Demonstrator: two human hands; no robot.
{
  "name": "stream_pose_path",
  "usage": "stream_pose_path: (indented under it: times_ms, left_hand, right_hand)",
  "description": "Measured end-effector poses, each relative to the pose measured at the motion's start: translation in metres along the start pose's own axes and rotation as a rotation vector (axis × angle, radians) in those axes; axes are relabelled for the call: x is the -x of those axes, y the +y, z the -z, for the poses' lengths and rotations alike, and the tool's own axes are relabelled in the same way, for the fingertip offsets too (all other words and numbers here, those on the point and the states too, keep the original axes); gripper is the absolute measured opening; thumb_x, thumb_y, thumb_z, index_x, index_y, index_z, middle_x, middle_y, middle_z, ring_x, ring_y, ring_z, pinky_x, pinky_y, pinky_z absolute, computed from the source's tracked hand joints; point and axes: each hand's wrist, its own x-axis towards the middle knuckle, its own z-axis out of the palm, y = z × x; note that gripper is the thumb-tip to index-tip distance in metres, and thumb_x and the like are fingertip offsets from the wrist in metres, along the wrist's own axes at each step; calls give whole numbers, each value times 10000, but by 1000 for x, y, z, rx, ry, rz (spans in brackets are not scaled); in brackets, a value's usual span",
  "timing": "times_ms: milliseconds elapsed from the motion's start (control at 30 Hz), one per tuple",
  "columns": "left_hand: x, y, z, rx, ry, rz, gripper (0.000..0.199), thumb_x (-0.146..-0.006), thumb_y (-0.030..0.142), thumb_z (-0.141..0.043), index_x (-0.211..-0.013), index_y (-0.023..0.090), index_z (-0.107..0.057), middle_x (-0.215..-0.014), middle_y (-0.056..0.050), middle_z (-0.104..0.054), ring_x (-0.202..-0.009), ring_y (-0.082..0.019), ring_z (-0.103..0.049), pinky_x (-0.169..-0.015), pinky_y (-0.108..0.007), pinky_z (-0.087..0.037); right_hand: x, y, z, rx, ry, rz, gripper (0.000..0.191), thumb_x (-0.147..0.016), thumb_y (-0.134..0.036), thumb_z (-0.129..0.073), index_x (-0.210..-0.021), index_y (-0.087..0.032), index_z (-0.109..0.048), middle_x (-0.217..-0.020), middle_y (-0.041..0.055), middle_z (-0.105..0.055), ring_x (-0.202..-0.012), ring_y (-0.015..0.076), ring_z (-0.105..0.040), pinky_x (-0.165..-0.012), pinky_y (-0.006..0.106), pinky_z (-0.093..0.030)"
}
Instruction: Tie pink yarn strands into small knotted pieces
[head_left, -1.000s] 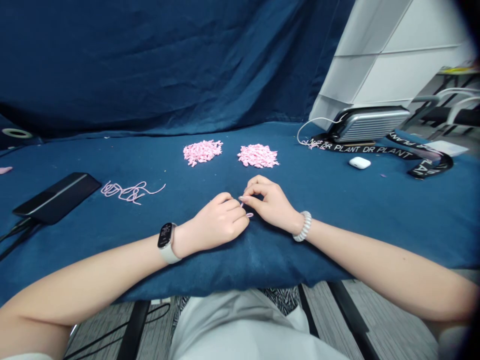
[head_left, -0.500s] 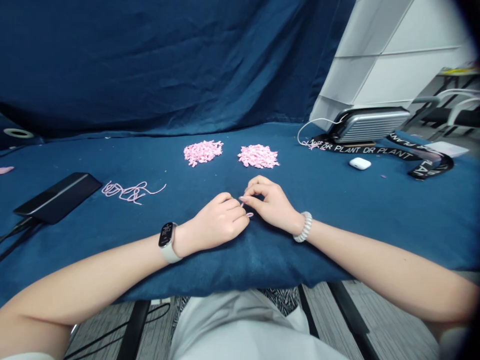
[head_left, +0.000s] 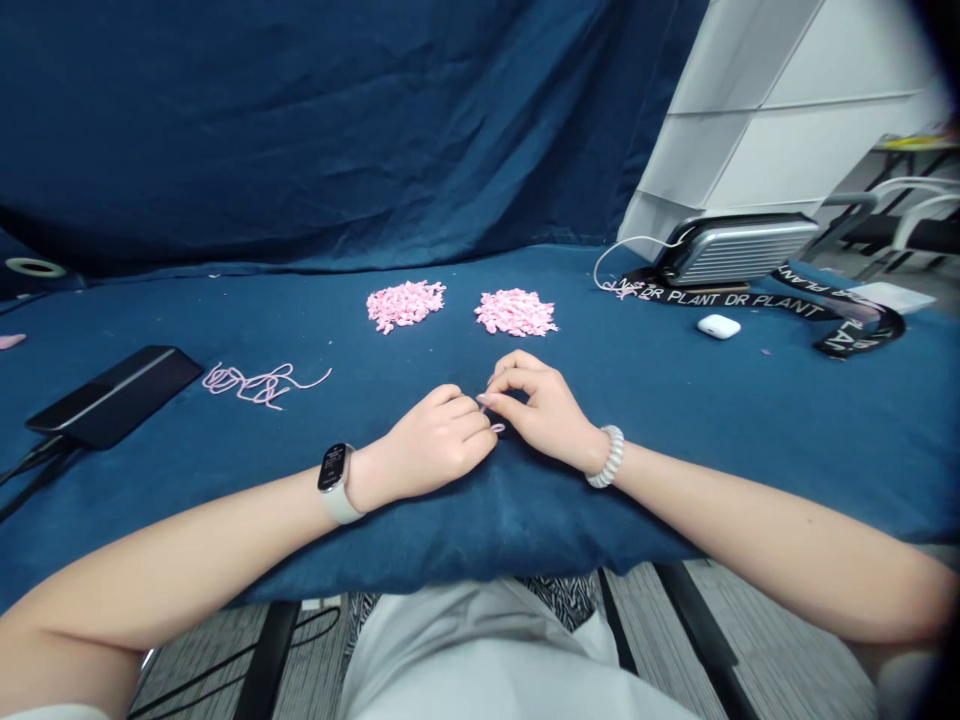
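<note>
Pinched between my two hands is a short piece of pink cord, with a small loop of it poking out past my left fingers. My left hand is closed on the cord, knuckles up, and most of its fingertips are hidden. Thumb and forefinger of my right hand grip the cord just beside the left hand. Beyond them lie two heaps of small pink knotted pieces, a left heap and a right heap. A loose tangle of pink cord rests to the left.
A black power bank with cables lies at the left. Toward the right are a white earbud case, a black lettered strap and a silver ribbed case. Blue cloth covers the table.
</note>
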Motion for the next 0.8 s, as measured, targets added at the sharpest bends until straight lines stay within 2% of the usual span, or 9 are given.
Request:
stream_pose_path:
  times_ms: [133, 233, 300, 467, 533, 600, 667, 800]
  left_hand:
    - [1, -1, -1, 68, 16, 22, 174, -880, 132, -467, -804, 149, -623, -701, -28, -635, -714, -153, -540, -692, -322, -388]
    - [0, -1, 0, 254, 85, 117, 144, -869, 151, -498, -821, 156, -633, -748, -36, -667, -745, -149, -580, -711, -312, -415]
    - [-1, -1, 3, 452, 142, 258, 124, -859, 171, -525, -823, 161, -644, -788, -37, -687, -778, -143, -606, -749, -303, -439]
    - [-7, -1, 5, 1015, 239, 859, 152, -810, 295, -603, -790, 154, -654, -801, -39, -698, -732, -140, -631, -703, -275, -484]
    - [-9, -2, 1, 1259, 319, 1028, 192, -769, 320, -649, -844, 144, -634, -776, -35, -691, -711, -136, -631, -685, -268, -491]
    - [-11, -2, -2, 1469, 409, 1152, 273, -715, 293, -706, -916, 143, -597, -724, -15, -680, -684, -121, -628, -682, -260, -490]
    - [-12, -2, -5, 1627, 449, 1250, 349, -676, 249, -740, -963, 144, -570, -689, 0, -671, -647, -101, -616, -672, -249, -483]
    - [-14, 0, -5, 1789, 360, 1323, 293, -673, 229, -740, -913, 117, -615, -762, -33, -681, -640, -76, -592, -652, -226, -466]
  right_hand:
    - [1, -2, 1, -14, 12, 12, 106, -778, -158, -617, -674, -166, -639, -807, 28, -569, -783, 133, -559, -762, 299, -449]
    - [1, -4, 2, -47, 36, 27, 107, -779, -165, -619, -674, -164, -638, -809, 28, -563, -791, 131, -554, -772, 298, -444]
    - [1, -5, 3, -70, 55, 12, 123, -784, -183, -618, -664, -164, -637, -807, 29, -560, -792, 131, -552, -775, 299, -440]
    - [-1, -5, 5, -69, 119, -77, 112, -773, -194, -627, -665, -173, -648, -807, 30, -558, -780, 135, -541, -715, 293, -434]
    - [-2, -4, 5, -68, 131, -85, 105, -771, -199, -629, -671, -177, -650, -800, 29, -555, -769, 134, -535, -690, 289, -430]
    - [-2, -4, 5, -77, 134, -83, 103, -771, -205, -631, -673, -177, -650, -799, 29, -552, -764, 133, -533, -683, 288, -428]
    - [-2, -3, 6, -89, 134, -77, 103, -772, -207, -632, -675, -176, -648, -802, 30, -552, -767, 133, -533, -691, 290, -429]
    - [-2, -4, 6, -104, 119, -40, 99, -776, -187, -629, -681, -170, -649, -802, 30, -553, -785, 131, -536, -738, 296, -433]
